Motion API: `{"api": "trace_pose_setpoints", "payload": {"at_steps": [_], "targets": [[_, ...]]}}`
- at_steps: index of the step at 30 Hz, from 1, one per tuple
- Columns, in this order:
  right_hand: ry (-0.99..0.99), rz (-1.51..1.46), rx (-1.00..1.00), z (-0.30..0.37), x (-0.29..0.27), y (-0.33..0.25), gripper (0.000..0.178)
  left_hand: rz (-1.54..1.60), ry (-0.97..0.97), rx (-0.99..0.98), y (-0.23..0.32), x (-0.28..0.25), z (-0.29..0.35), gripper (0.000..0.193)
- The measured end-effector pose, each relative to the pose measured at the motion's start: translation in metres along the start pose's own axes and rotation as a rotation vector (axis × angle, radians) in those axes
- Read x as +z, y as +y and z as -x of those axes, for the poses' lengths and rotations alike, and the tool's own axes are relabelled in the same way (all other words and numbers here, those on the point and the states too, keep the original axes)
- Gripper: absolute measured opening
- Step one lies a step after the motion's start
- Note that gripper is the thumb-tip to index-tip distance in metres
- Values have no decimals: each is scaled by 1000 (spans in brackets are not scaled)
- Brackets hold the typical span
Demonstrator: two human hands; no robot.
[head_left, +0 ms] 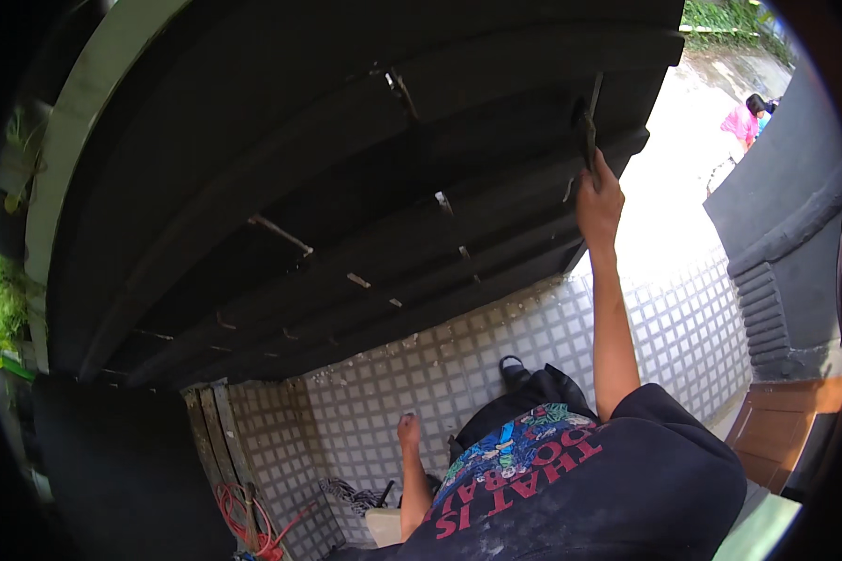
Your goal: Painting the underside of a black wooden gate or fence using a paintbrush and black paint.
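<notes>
My right arm reaches up and forward, and my right hand (600,199) is closed around a dark, narrow handle (587,136) at the right end of a large black slatted gate (346,178). Shadow hides just how the handle meets the gate. Lower down by my side, away from the gate, my left hand (408,429) is curled into a loose fist, with nothing showing in it. Pale streaks and small bright slits dot the gate's dark surface.
Patterned tiles (374,379) cover the floor. A grey wall (776,234) stands right, above a brown wooden panel (786,421). Red cord (253,524) hangs lower left, near a bundle of striped rope or cloth (351,496). Outside, a person in pink (739,120) is far right.
</notes>
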State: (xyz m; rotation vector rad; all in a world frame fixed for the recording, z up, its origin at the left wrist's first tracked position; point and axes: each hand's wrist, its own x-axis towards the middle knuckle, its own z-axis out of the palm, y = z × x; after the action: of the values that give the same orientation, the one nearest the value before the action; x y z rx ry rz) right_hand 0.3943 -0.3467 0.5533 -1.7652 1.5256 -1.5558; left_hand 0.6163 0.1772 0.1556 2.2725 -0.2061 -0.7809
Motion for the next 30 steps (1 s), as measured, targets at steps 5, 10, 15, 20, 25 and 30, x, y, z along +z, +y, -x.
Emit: {"api": "trace_pose_setpoints", "payload": {"at_steps": [5, 10, 15, 20, 25, 30], "targets": [[-127, -55, -99, 41, 55, -37, 53, 60, -29, 23, 33, 19, 4, 22], [-417, -224, -59, 84, 55, -101, 53, 99, -44, 154, 89, 46, -38, 17], [-718, -484, 0, 68, 35, -126, 38, -16, -133, 316, 222, 42, -86, 39], [-464, -342, 38, 20, 31, -51, 31, 249, -258, 266, 357, 25, -80, 40], [-76, -107, 124, -20, 0, 25, 35, 654, -325, 165, 387, 3, -69, 46], [-42, -46, 41, 4, 16, -6, 38, 787, -390, 199, 400, -11, -64, 52]]}}
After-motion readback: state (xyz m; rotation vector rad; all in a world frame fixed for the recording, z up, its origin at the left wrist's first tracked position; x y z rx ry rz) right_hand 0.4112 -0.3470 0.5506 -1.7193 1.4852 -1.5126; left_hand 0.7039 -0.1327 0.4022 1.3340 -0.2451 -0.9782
